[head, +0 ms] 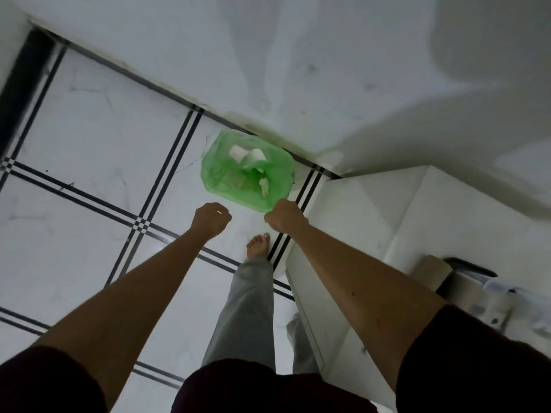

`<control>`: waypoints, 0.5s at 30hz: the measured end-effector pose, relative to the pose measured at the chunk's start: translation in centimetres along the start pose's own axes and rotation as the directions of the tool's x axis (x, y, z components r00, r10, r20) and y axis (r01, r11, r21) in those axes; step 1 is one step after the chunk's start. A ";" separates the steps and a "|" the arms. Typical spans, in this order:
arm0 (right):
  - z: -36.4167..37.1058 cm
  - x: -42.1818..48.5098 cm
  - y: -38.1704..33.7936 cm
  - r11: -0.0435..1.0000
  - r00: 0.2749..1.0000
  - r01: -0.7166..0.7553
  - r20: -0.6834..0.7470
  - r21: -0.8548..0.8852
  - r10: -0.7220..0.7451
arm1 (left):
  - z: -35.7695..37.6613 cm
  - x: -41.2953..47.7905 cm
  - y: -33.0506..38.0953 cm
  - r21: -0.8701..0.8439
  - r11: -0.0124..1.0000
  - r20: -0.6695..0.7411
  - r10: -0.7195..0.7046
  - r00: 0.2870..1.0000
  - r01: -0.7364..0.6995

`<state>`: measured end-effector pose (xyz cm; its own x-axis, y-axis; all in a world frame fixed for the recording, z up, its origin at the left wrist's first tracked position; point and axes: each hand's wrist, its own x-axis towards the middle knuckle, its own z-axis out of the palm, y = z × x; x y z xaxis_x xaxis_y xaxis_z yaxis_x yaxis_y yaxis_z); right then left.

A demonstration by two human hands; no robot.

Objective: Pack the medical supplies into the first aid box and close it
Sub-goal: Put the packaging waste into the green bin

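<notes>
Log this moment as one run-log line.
view: floor | left hand: fisted | right hand: fisted | both near green-lined bin | bin: holds white scraps | first aid box: not seen

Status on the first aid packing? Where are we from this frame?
Nothing confirms packing is done: no first aid box is identifiable. In hand: both fists, left hand and right hand, reach out near a green-lined bin holding white scraps. Packing and closing cannot be judged as finished.
</notes>
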<state>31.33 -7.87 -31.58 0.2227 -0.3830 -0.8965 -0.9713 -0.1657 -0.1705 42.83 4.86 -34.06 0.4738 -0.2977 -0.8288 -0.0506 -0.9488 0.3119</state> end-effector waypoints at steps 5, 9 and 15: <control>0.9 -1.3 0.3 0.999 0.998 0.045 -0.052 0.010 -0.044 | 1.2 -0.8 1.1 0.044 0.995 -0.059 0.095 0.994 -0.093; 0.5 -4.0 1.6 0.988 0.977 0.154 -0.151 0.002 -0.152 | 2.0 -3.2 2.5 0.083 0.967 -0.078 0.248 0.965 -0.242; -2.9 -10.2 5.1 0.946 0.854 0.300 -0.408 -0.120 -0.323 | 2.7 -9.6 6.8 0.179 0.882 -0.105 0.458 0.883 -0.436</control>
<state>24.37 -7.40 -22.12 0.5375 -0.6445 -0.5438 -0.8424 -0.3812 -0.3809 35.59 1.02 -25.22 0.4873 -0.6860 -0.5402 -0.4083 -0.7259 0.5535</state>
